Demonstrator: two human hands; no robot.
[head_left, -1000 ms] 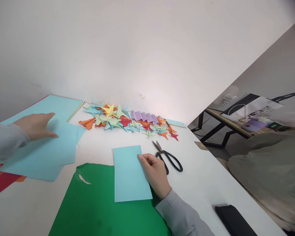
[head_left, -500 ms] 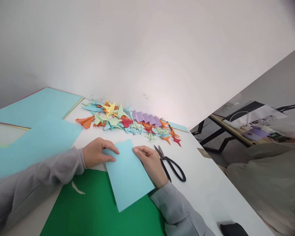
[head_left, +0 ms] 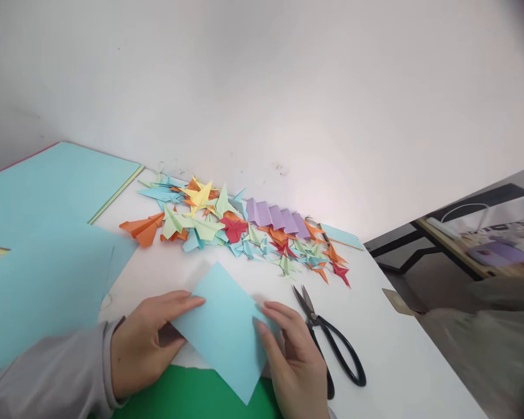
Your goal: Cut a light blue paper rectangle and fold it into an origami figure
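A small light blue paper rectangle [head_left: 222, 329] is held tilted, like a diamond, just above the white table [head_left: 402, 355]. My left hand [head_left: 142, 343] grips its left corner, fingers curled under and thumb along the edge. My right hand [head_left: 294, 361] holds its right edge, fingers on the paper. A green sheet [head_left: 192, 398] lies beneath, at the near edge.
Black scissors [head_left: 332, 343] lie just right of my right hand. A pile of folded paper shapes [head_left: 236, 224] in many colours runs along the wall. Large light blue sheets [head_left: 48, 233] cover the table's left side. Another table [head_left: 475, 244] stands beyond the right edge.
My left hand left the big blue sheet on the left and joined the right hand on the small blue paper, which has been lifted, turned and drawn nearer. The view tilted down.
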